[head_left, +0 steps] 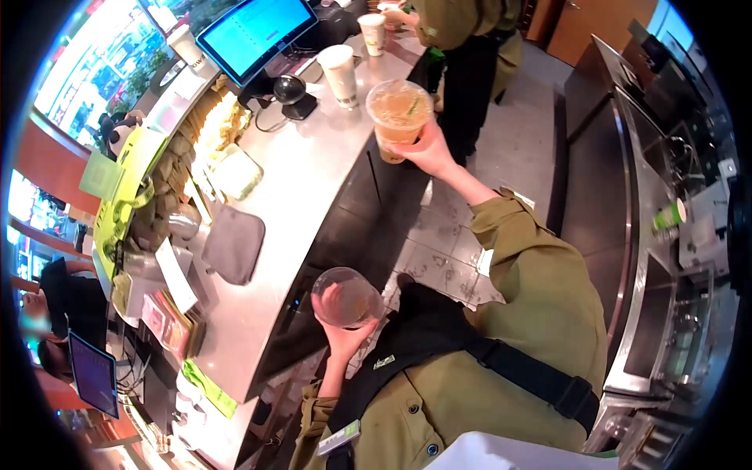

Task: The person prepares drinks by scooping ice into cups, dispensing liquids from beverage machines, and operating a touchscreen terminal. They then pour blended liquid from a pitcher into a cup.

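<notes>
Near the counter's edge, my right hand is wrapped round a clear plastic cup of amber drink with a lid on top. Lower down, my left hand grips a second clear cup, which is tilted toward the camera; its contents are hard to make out. Both cups are held in the air, apart from each other. Two white cups stand upright on the counter, beyond the held drink.
A blue-lit monitor and a black scanner stand on the counter, with a folded grey cloth nearer. Another person in an olive shirt is at the far end. Metal worktops run along the right.
</notes>
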`<move>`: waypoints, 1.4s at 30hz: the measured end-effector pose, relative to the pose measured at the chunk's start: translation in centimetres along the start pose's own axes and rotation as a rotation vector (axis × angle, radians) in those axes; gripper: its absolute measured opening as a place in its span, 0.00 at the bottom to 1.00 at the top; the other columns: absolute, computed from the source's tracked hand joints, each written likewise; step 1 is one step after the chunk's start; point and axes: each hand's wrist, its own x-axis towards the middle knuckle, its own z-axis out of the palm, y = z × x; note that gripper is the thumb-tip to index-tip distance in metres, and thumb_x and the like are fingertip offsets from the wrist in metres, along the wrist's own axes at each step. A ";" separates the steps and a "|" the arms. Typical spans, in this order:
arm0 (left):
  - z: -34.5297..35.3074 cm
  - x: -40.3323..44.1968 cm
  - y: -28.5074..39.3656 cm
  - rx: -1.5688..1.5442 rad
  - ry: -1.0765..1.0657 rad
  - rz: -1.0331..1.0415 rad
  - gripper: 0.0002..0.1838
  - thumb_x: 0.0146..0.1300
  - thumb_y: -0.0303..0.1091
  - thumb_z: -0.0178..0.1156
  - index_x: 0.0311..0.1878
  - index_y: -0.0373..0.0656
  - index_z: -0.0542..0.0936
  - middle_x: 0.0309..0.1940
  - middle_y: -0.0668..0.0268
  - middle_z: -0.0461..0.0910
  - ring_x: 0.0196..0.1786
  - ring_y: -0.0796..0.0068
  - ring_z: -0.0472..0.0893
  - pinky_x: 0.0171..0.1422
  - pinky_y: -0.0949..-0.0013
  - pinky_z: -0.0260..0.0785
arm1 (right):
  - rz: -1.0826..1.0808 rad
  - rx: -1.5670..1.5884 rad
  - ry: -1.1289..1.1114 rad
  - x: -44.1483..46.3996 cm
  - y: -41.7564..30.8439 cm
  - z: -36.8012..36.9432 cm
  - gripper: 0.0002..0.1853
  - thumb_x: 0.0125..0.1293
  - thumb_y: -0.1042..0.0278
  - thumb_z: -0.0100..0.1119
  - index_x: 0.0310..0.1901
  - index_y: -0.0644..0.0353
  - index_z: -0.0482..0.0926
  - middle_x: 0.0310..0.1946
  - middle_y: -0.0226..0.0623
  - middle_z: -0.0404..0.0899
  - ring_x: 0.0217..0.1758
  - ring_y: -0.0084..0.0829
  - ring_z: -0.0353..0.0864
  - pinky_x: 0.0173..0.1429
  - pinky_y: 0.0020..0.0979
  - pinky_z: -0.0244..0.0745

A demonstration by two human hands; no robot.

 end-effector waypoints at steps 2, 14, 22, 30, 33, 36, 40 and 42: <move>0.7 3.6 0.1 0.037 0.009 -0.008 0.63 0.34 0.30 0.73 0.67 0.47 0.36 0.60 0.62 0.55 0.63 0.64 0.58 0.67 0.60 0.49 | 0.044 -0.034 -0.041 3.3 1.5 2.8 0.41 0.39 0.62 0.73 0.54 0.61 0.60 0.43 0.41 0.74 0.50 0.29 0.73 0.54 0.30 0.67; -0.1 11.9 -2.7 -0.050 -0.078 0.041 0.70 0.36 0.31 0.74 0.63 0.53 0.20 0.62 0.58 0.51 0.64 0.60 0.57 0.66 0.58 0.53 | 0.100 -0.002 -0.094 8.9 10.6 16.3 0.44 0.37 0.66 0.70 0.58 0.61 0.56 0.51 0.47 0.65 0.57 0.43 0.66 0.60 0.37 0.63; 3.3 15.2 -3.0 0.072 -0.380 -0.006 0.68 0.37 0.32 0.74 0.64 0.46 0.23 0.63 0.54 0.51 0.64 0.58 0.57 0.66 0.57 0.50 | 0.141 -0.072 -0.173 5.4 7.8 9.2 0.44 0.46 0.62 0.69 0.62 0.63 0.54 0.57 0.45 0.62 0.58 0.38 0.66 0.58 0.33 0.65; 29.7 12.4 1.4 -0.369 -1.038 0.218 0.68 0.31 0.22 0.71 0.66 0.50 0.26 0.60 0.59 0.56 0.61 0.59 0.61 0.66 0.54 0.53 | 0.284 -0.099 0.774 -20.3 -5.3 -24.7 0.15 0.61 0.64 0.55 0.46 0.64 0.72 0.37 0.35 0.78 0.39 0.24 0.76 0.46 0.27 0.71; 44.4 4.9 5.4 -0.660 -1.262 0.331 0.68 0.33 0.23 0.71 0.66 0.50 0.26 0.60 0.59 0.57 0.61 0.59 0.61 0.66 0.54 0.54 | 0.341 -0.356 1.029 -30.5 -15.5 -31.5 0.16 0.61 0.62 0.54 0.47 0.64 0.73 0.36 0.35 0.78 0.40 0.24 0.76 0.47 0.28 0.70; 57.1 -4.8 8.9 -0.927 -1.424 0.197 0.66 0.37 0.26 0.72 0.66 0.49 0.27 0.60 0.58 0.58 0.62 0.62 0.61 0.65 0.55 0.56 | 0.387 -0.983 0.988 -39.1 -24.5 -35.6 0.36 0.52 0.53 0.63 0.59 0.64 0.61 0.53 0.44 0.69 0.56 0.38 0.69 0.59 0.36 0.63; 69.7 -12.8 13.7 -1.005 -1.811 -0.508 0.61 0.40 0.30 0.72 0.67 0.51 0.34 0.60 0.60 0.58 0.62 0.64 0.62 0.63 0.56 0.59 | 0.892 -1.158 0.999 -43.7 -32.1 -42.9 0.50 0.48 0.49 0.64 0.65 0.65 0.46 0.64 0.52 0.50 0.67 0.45 0.50 0.69 0.38 0.46; 73.9 -15.4 16.9 -1.138 -1.675 -0.071 0.58 0.42 0.29 0.71 0.68 0.52 0.36 0.60 0.62 0.59 0.62 0.64 0.62 0.61 0.55 0.61 | 0.757 -1.225 1.151 -47.5 -30.3 -47.7 0.52 0.43 0.49 0.68 0.64 0.67 0.49 0.62 0.54 0.54 0.65 0.47 0.54 0.67 0.40 0.51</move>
